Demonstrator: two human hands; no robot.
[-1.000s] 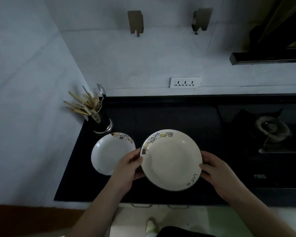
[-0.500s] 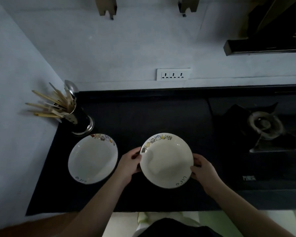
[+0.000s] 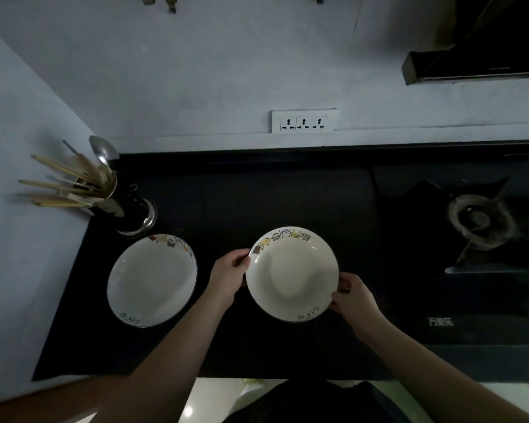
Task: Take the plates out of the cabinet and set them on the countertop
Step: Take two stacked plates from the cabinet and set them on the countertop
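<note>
Two white plates with a cartoon border are in view on the black countertop (image 3: 257, 203). One plate (image 3: 151, 280) lies flat at the left with no hand on it. The second plate (image 3: 292, 274) is in the middle, held by both hands at or just above the counter; I cannot tell whether it touches. My left hand (image 3: 229, 273) grips its left rim, and my right hand (image 3: 353, 296) grips its lower right rim. The cabinet is out of view.
A metal utensil holder (image 3: 129, 206) with chopsticks and a spoon stands at the back left corner, close behind the left plate. A gas burner (image 3: 478, 221) sits on the hob at the right. A wall socket strip (image 3: 304, 121) is behind the counter.
The held plate has moved forward and lower over the counter, further right of the resting plate. Both hands keep their grip on its rim. My view tilted down.
</note>
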